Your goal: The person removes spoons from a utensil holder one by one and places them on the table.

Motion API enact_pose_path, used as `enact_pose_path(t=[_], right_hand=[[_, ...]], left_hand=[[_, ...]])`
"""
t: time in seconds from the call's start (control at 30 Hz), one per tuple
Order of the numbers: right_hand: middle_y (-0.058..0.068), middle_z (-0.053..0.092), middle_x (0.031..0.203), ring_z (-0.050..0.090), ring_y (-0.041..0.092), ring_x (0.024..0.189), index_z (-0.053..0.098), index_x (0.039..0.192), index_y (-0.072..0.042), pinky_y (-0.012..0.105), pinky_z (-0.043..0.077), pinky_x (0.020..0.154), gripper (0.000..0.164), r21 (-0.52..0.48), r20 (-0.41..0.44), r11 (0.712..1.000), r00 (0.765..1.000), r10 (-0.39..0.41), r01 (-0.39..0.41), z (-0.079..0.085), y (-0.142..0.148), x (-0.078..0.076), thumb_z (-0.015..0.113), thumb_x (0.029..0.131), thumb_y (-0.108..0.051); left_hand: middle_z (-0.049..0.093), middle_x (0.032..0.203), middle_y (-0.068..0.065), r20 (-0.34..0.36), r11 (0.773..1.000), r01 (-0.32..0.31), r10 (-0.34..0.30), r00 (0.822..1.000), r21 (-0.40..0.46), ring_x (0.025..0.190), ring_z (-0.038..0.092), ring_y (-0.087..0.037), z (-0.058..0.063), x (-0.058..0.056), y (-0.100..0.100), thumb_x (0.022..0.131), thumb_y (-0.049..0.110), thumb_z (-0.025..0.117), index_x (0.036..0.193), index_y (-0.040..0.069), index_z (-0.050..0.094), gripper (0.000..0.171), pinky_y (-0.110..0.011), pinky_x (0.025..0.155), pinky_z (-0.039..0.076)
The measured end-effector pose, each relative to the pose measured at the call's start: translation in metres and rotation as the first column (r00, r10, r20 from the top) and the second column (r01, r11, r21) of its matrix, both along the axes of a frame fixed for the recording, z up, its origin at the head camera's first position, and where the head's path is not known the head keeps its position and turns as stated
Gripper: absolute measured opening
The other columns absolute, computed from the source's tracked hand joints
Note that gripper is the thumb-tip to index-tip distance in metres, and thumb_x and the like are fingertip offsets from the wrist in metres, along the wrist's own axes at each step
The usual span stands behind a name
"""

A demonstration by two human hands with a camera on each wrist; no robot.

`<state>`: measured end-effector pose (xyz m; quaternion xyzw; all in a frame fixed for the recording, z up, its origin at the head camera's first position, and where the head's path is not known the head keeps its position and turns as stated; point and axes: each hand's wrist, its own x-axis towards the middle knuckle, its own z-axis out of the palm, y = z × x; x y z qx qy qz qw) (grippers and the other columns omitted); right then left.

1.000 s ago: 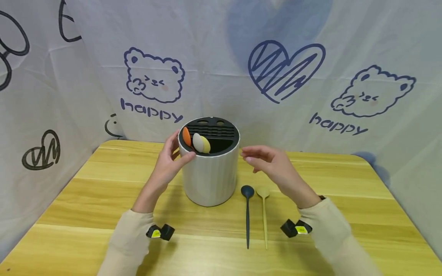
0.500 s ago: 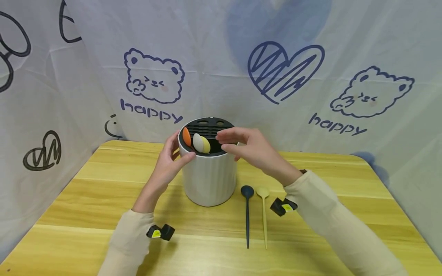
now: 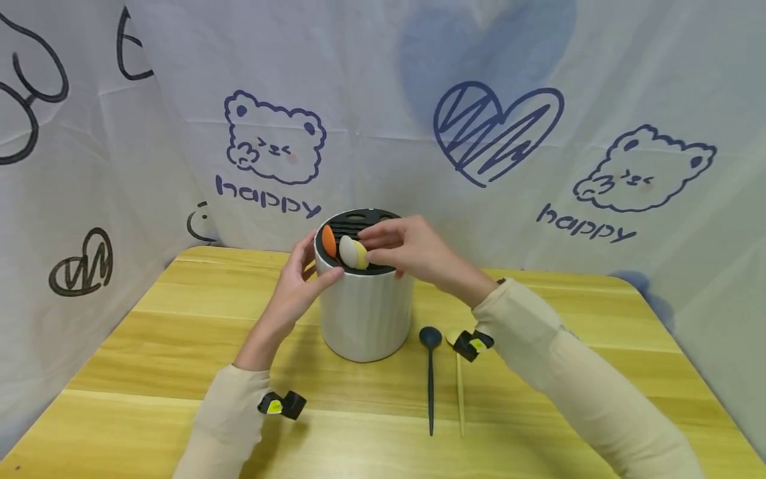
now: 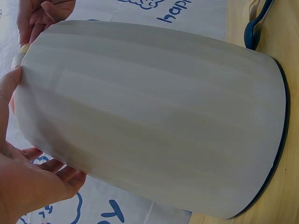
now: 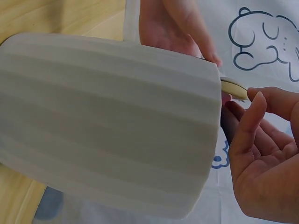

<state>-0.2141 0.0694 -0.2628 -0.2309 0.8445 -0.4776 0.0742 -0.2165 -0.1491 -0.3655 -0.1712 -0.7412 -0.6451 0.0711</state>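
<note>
A white ribbed utensil holder [image 3: 366, 316] with a black slotted top stands upright on the table. My left hand [image 3: 299, 279] grips its left rim, thumb in front and fingers round the side. Leaning in the top opening are an orange spoon [image 3: 328, 241], a grey-white spoon [image 3: 348, 251] and a yellow spoon [image 3: 360, 255]. My right hand [image 3: 413, 249] is over the right of the top, a digit touching the yellow spoon's head [image 5: 233, 88]. Its other fingers are relaxed beside the rim, with no grip on the spoon visible. The spoons' handles are hidden inside.
On the wooden table [image 3: 179, 346], right of the holder, lie a dark blue spoon [image 3: 430, 372] and a pale yellow spoon [image 3: 460, 392], the latter partly under my right wrist. A white printed cloth [image 3: 383, 166] hangs behind.
My right hand has moved left from beside the holder to over its top, reaching the yellow spoon's head. The left hand keeps its hold on the rim. The view has shifted slightly.
</note>
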Motion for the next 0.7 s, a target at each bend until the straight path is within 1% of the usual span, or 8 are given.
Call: enact_pose_path(t=[0.13,0.3,0.5,0.7], right_hand=[[0.01,0.071,0.106,0.066,0.022,0.085,0.07,0.116,-0.004,0.039,0.054,0.057,0.027,0.01,-0.01,1.0,1.0,-0.008,0.008,-0.0017,-0.0031,-0.0003,0.068,0.089,-0.008],[0.011,0.071,0.103,0.067,0.023,0.088,0.071,0.111,-0.002,0.033,0.056,0.058,0.022,0.011,-0.028,1.0,0.999,-0.026,0.026,-0.0033,-0.0037,-0.0003,0.067,0.09,-0.007],[0.01,0.071,0.101,0.067,0.022,0.088,0.071,0.109,-0.001,0.033,0.057,0.062,0.022,0.004,-0.034,1.0,0.999,-0.015,0.015,-0.0047,-0.0033,-0.0027,0.068,0.089,-0.005],[0.012,0.071,0.099,0.067,0.021,0.086,0.07,0.11,0.001,0.033,0.057,0.062,0.024,0.004,-0.033,1.0,0.999,-0.009,0.009,-0.0061,-0.0046,-0.0042,0.07,0.086,-0.002]], left_hand=[[0.028,0.154,-0.011,-0.002,1.0,0.004,-0.004,1.0,-0.002,0.14,0.025,-0.024,-0.0013,-0.0001,-0.0006,0.089,0.024,0.064,0.153,0.008,0.02,0.079,-0.045,0.114,0.021],[0.027,0.154,-0.01,-0.009,1.0,0.014,-0.013,1.0,0.004,0.14,0.025,-0.024,-0.0017,-0.0009,0.0,0.088,0.024,0.065,0.153,0.008,0.021,0.08,-0.045,0.114,0.022],[0.026,0.154,-0.01,-0.012,1.0,0.015,-0.015,1.0,0.009,0.14,0.025,-0.024,-0.0016,-0.001,0.0001,0.088,0.024,0.065,0.153,0.007,0.02,0.081,-0.045,0.114,0.021],[0.027,0.154,-0.011,-0.016,1.0,0.01,-0.009,1.0,0.018,0.14,0.026,-0.024,-0.0016,-0.0011,-0.0003,0.087,0.023,0.066,0.153,0.007,0.022,0.08,-0.045,0.114,0.022]])
